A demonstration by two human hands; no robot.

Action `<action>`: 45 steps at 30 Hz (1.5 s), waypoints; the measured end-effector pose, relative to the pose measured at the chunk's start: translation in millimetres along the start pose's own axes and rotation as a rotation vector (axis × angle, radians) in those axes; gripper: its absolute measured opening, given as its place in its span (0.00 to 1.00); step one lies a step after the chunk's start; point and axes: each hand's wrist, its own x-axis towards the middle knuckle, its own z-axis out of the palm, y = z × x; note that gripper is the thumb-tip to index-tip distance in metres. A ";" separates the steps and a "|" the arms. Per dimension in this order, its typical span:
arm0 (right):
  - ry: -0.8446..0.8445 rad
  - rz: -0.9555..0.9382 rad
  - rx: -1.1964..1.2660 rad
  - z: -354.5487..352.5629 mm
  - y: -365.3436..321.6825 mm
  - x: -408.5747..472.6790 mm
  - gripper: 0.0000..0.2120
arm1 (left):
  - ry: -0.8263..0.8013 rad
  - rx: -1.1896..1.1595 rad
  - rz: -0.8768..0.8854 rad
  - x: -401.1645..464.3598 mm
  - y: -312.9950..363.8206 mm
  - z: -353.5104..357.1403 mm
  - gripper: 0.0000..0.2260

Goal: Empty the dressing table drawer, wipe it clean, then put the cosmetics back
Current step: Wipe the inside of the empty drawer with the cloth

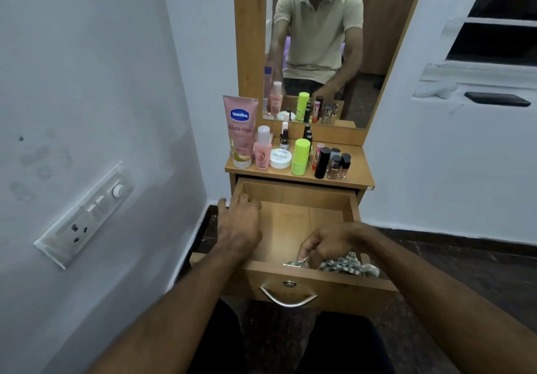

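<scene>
Drawer (293, 222) emptied, wiping under way: your right hand (322, 247) clutches the cloth (345, 266), left hand (239, 222) rests open-fingered on the rim; next, restock cosmetics (299, 158).

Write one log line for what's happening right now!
stage: wiping | drawer: open, emptied | right hand: grips checked cloth at front right | left hand: rests on left wall | cosmetics: on tabletop

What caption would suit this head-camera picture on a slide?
Right hand grips a checked cloth in the emptied drawer, left hand rests on its side, cosmetics wait on top.
</scene>
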 end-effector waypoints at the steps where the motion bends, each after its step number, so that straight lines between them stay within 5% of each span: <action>1: -0.003 -0.025 -0.006 -0.1 -0.8 3.7 0.05 | 0.007 -0.008 0.038 2.7 3.5 2.3 0.22; 9: 0.052 -0.258 0.143 12.6 5.6 23.5 0.09 | -0.138 0.027 0.136 16.8 13.8 19.9 0.20; 18: -0.073 -0.251 -0.167 -13.1 24.8 10.2 0.08 | -0.164 -0.011 0.181 16.6 19.8 39.1 0.26; 30: -0.121 -0.341 -0.284 -21.3 34.9 16.2 0.10 | -0.156 -0.041 0.222 20.1 22.7 32.2 0.39; 35: -0.064 -0.376 -0.274 -15.1 27.2 13.0 0.12 | -0.165 -0.062 0.268 31.1 48.6 26.8 0.29; 42: -0.146 -0.139 -0.641 -22.3 24.6 -25.2 0.07 | -0.240 -0.027 0.233 37.8 64.5 38.1 0.26; 45: -0.120 -0.096 -1.017 -10.0 16.2 -32.1 0.10 | -0.235 -0.046 0.208 38.5 59.0 38.7 0.23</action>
